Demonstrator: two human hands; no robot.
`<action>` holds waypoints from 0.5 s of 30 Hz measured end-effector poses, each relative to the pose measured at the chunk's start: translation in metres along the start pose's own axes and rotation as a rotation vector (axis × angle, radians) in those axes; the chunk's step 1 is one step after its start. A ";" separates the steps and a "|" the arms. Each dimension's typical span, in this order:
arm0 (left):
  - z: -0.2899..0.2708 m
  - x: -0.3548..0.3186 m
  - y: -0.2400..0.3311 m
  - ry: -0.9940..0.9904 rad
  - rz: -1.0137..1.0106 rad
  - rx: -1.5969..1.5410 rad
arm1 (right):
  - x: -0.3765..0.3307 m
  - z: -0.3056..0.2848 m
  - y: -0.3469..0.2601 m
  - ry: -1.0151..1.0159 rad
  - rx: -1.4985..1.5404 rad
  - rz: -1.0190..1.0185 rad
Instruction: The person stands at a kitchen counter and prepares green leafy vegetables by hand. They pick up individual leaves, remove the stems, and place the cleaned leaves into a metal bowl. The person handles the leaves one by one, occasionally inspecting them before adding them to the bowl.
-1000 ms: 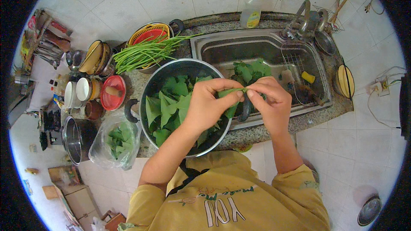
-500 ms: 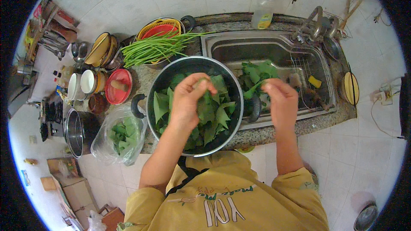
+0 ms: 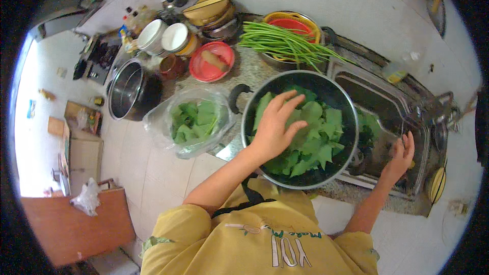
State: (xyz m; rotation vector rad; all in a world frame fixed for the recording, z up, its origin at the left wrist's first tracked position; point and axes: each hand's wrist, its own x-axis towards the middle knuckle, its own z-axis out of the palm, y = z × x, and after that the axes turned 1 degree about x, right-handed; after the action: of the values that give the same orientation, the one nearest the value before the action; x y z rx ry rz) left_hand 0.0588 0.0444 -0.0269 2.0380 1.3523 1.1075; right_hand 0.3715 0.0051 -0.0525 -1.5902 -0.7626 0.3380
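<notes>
A wide dark pot (image 3: 350, 159) with a pale rim stands on the counter in front of me, holding a heap of green leaves (image 3: 318, 130). Over the left part of that heap is my left hand (image 3: 277, 126), fingers spread and nothing in them. My right hand (image 3: 400, 159) hovers above the sink (image 3: 387, 94) at the right, its fingers apart with nothing visible in them. More greens (image 3: 368, 126) lie in the sink beside the pot. Left of the pot, a clear plastic bag (image 3: 224, 114) holds further green leaves (image 3: 193, 122).
Long green stalks (image 3: 285, 43) lie across a yellow basket (image 3: 318, 33) behind the pot. To the left stand a red plate (image 3: 196, 74), a dark empty pot (image 3: 135, 91) and stacked bowls (image 3: 175, 38). A soap bottle (image 3: 400, 69) stands behind the sink.
The view has swung left, so the pot and bag appear farther right. My left hand's fingers have spread over the leaves. My right hand has let go of the green it held and opened.
</notes>
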 end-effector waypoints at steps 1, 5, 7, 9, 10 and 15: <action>-0.010 -0.004 -0.002 -0.014 0.001 0.006 | -0.001 0.004 0.000 -0.021 0.003 0.008; -0.057 -0.022 -0.040 0.027 -0.052 0.106 | -0.016 0.019 -0.019 -0.046 -0.035 -0.002; -0.086 -0.027 -0.070 0.143 -0.160 0.190 | -0.021 0.024 -0.021 -0.055 -0.055 -0.023; -0.118 -0.037 -0.106 0.115 -0.351 0.242 | -0.026 0.030 -0.027 -0.075 -0.031 0.005; -0.130 -0.047 -0.131 0.122 -0.391 0.287 | -0.028 0.031 -0.026 -0.095 0.023 0.020; -0.142 -0.082 -0.165 -0.058 -0.671 0.428 | -0.038 0.033 -0.018 -0.154 0.108 0.047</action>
State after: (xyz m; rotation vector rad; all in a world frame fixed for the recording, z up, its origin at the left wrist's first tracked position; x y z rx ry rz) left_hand -0.1626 0.0302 -0.0962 1.6205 2.1551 0.4852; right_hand 0.3187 0.0060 -0.0490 -1.4942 -0.8118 0.5316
